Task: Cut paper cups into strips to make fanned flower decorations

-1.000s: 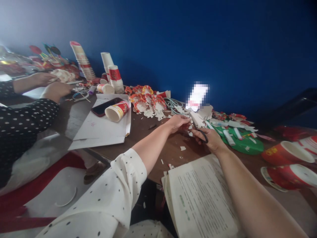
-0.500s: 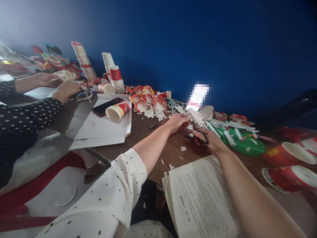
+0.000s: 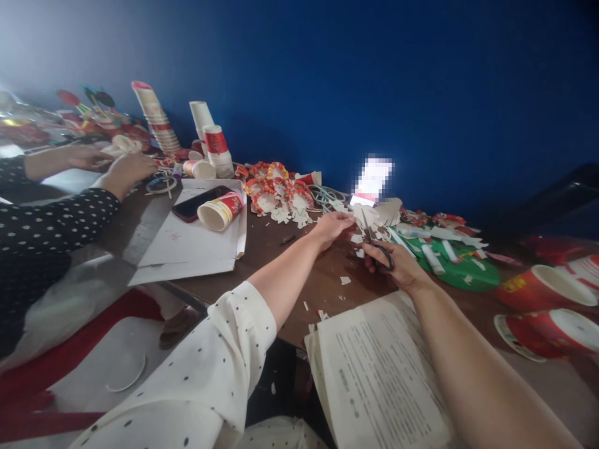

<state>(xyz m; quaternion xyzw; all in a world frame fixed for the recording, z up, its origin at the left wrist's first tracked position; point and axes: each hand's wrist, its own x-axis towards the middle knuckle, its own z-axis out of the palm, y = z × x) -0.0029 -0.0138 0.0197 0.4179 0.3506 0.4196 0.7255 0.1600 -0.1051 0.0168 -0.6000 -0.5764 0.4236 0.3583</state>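
My right hand (image 3: 397, 262) is closed on scissors (image 3: 385, 257) with dark handles, a finger and thumb at the loops. The narrow blades point up and away, toward white paper scraps. Just left of the blades, my left hand (image 3: 333, 227) has its fingers pinched together. Whatever sits between those fingertips is too small and blurred to make out. Small white paper offcuts (image 3: 345, 280) lie on the brown table below both hands. Behind the left hand is a heap of red and white cut paper pieces (image 3: 281, 194).
A lit phone screen (image 3: 373, 181), pixelated, stands against the blue wall. Green plate (image 3: 472, 277) with white tubes is at right, near red cups (image 3: 545, 287). Printed papers (image 3: 379, 368) lie in front. Leftward are a dark phone (image 3: 199, 202), stacked cups (image 3: 218, 149) and a co-worker's hands (image 3: 131, 169).
Both hands stay almost in place. The scissor blades show more plainly beside my left fingertips. The co-worker's hands have shifted slightly, and the whole view has drifted a little.
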